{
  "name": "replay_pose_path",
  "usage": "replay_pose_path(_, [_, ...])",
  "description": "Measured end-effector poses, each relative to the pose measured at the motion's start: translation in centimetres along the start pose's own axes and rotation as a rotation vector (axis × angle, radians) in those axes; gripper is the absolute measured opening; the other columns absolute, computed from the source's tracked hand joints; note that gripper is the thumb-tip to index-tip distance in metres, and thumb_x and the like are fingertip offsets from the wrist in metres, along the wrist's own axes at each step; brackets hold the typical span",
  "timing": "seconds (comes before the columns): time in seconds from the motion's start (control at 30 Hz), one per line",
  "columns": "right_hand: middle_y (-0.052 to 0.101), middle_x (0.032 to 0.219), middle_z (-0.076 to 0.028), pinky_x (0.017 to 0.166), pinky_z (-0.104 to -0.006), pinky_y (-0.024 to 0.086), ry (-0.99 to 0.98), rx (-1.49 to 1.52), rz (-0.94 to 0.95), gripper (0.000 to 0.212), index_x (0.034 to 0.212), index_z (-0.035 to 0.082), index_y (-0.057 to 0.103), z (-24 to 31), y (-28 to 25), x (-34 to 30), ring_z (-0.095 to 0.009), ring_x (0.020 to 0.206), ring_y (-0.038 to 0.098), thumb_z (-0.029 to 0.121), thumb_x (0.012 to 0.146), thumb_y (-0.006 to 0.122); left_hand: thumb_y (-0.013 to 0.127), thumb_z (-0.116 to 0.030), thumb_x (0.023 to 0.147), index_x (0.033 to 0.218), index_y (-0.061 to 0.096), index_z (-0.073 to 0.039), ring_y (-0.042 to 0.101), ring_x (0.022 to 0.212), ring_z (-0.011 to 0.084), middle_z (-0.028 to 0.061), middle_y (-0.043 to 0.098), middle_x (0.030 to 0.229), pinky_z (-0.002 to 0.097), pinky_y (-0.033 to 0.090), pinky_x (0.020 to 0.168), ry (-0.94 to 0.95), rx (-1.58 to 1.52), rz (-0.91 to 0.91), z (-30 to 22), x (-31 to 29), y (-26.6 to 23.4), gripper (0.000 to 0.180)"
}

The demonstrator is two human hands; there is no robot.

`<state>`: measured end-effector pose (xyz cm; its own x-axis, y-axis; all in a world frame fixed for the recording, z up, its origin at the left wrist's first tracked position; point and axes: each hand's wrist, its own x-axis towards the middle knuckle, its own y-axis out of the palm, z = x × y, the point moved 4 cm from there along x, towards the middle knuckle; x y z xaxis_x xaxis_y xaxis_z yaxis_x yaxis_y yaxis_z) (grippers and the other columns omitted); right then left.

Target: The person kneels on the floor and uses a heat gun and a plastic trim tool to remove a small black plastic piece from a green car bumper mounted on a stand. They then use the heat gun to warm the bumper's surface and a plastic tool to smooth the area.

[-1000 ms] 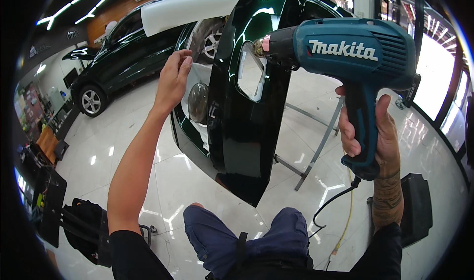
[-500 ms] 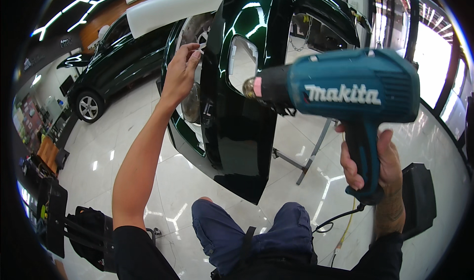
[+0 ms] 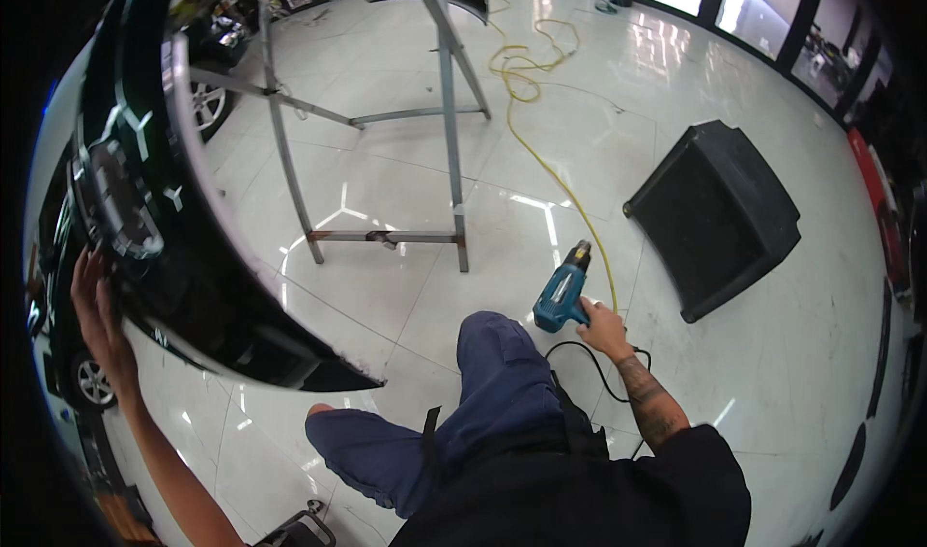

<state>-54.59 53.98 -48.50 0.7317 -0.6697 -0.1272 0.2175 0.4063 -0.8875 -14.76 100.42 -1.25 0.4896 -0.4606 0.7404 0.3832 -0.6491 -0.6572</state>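
A glossy dark green car bumper [image 3: 159,195] fills the left side, its pointed lower corner toward my knees. Against the bumper's outer side, near an oval opening, rests my left hand [image 3: 99,301] with its fingers stretched out; the fingertips partly blend into the dark surface. My right hand [image 3: 605,332] is wrapped round the handle of a teal and black heat gun [image 3: 560,294], held low to the right of my knees. The gun's nozzle points away from me, apart from the bumper. A black cord [image 3: 586,349] runs from the gun.
A grey metal stand [image 3: 451,151] stands beyond the bumper. A yellow cable [image 3: 555,172] winds over the tiled floor. To the right sits a black box-like piece [image 3: 719,224]. Car wheels [image 3: 92,383] show at the left. Glass doors [image 3: 753,11] line the back right.
My view has turned to the right and down. The heat gun has gone from in front of the bumper to low on the right. My left hand is now lower along the bumper.
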Motion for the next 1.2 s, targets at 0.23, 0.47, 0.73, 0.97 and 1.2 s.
replay_pose_path(0.23, [0.066,0.101,-0.017,0.084,-0.0472,0.052,-0.035,-0.081,0.206,0.052,0.125,0.014,0.058,-5.8,10.6,7.1,-0.036,0.094,0.065,0.022,0.075,0.069,0.044,-0.015,0.101,0.140,0.044,-0.004,0.052,0.124,0.0238,0.0140,0.055,0.133,0.0397,0.042,0.105,-0.072,-0.131,-0.050,-0.3,-0.6,0.5,0.041])
replay_pose_path(0.47, [0.064,0.095,-0.017,0.076,-0.0383,0.051,-0.614,0.491,-0.221,0.019,0.104,-0.003,0.063,16.3,-2.5,13.6,-0.034,0.087,0.065,0.003,0.087,0.057,0.050,-0.017,0.100,0.134,0.047,-0.004,0.056,0.117,0.0218,0.0143,0.060,0.124,0.0338,0.045,0.098,-0.111,-0.299,-0.116,-5.0,0.3,0.2,0.037])
replay_pose_path(0.73, [0.061,0.080,-0.010,0.068,-0.0269,0.046,-0.988,1.188,-0.010,0.057,0.134,-0.011,0.041,45.0,-21.1,3.1,-0.013,0.071,0.055,0.031,0.098,0.056,0.058,-0.026,0.096,0.135,0.049,0.001,0.057,0.114,0.0213,0.0167,0.060,0.123,0.0312,0.044,0.096,-0.163,-0.440,-0.262,-6.8,4.0,2.6,0.048])
replay_pose_path(0.97, [0.047,0.066,-0.007,0.061,-0.0298,0.040,-0.886,1.140,-0.018,0.073,0.133,-0.013,0.039,47.4,-21.4,3.7,-0.013,0.062,0.042,0.047,0.096,0.056,0.076,-0.041,0.081,0.140,0.043,0.002,0.055,0.118,0.0264,0.0224,0.055,0.129,0.0346,0.041,0.101,-0.219,-0.414,-0.172,-6.3,9.5,2.0,0.080])
replay_pose_path(1.2, [0.048,0.066,-0.007,0.059,-0.0308,0.038,-0.889,1.095,0.008,0.062,0.121,-0.007,0.049,47.5,-21.9,3.8,-0.014,0.062,0.040,0.050,0.096,0.054,0.081,-0.039,0.075,0.142,0.038,0.000,0.054,0.119,0.0288,0.0246,0.054,0.129,0.0363,0.042,0.101,-0.204,-0.527,-0.141,-6.1,9.7,2.3,0.088])
